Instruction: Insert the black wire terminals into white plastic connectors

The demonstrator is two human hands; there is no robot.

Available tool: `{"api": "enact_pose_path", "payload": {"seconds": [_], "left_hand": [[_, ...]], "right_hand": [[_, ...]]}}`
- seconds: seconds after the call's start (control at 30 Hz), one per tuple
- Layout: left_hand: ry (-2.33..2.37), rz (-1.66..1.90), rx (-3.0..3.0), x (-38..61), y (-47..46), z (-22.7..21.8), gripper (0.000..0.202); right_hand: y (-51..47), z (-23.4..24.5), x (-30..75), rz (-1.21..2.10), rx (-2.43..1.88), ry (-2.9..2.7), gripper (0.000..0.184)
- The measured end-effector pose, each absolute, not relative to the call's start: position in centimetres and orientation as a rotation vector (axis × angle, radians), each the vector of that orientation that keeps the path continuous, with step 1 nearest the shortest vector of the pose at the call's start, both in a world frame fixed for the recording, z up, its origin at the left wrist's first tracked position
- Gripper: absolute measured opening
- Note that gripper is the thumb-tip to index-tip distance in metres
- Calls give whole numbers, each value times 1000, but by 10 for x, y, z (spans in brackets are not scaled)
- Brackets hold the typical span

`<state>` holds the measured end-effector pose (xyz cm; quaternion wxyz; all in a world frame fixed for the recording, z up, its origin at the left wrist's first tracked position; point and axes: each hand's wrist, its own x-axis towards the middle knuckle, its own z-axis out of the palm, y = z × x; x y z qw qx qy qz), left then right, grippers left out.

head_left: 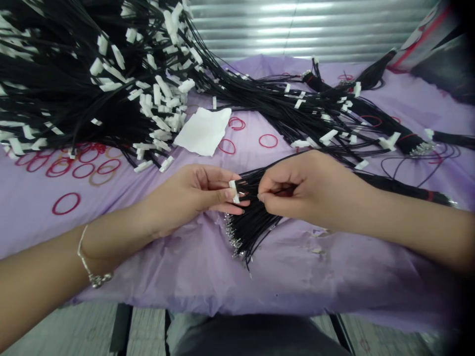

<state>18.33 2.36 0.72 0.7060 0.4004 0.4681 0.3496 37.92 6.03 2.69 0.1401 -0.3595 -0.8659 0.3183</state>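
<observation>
Between the thumb and fingers of my left hand (pixel 208 190) is a small white connector (pixel 234 192), with black wires running from its right side. My right hand (pixel 308 185) pinches a black wire close to the connector; its fingertips hide the wire's end. Under both hands lies a bundle of loose black wires (pixel 256 227), fanned out on the purple sheet. Bare silvery terminals (pixel 233 237) tip the left ends of these wires. A bracelet (pixel 94 277) hangs on my left wrist.
A big heap of black cables with white connectors (pixel 159 99) fills the back left. Red rubber bands (pixel 67 203) and a torn white paper piece (pixel 204 131) lie on the purple sheet (pixel 166 277). Banded wire bundles (pixel 408 141) are at the right. Behind stands a ribbed metal surface (pixel 297 29).
</observation>
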Motion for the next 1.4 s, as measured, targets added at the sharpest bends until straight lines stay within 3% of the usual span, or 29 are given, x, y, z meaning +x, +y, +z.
{"api": "enact_pose_path", "payload": {"seconds": [0.9,1.4], "left_hand": [[1037,762,954,181,24,5,14],[994,734,914,181,27,4,10]], "right_hand": [[63,27,378,993,-1011,-2469,12],[56,14,374,755,-948,-2477,13]]}}
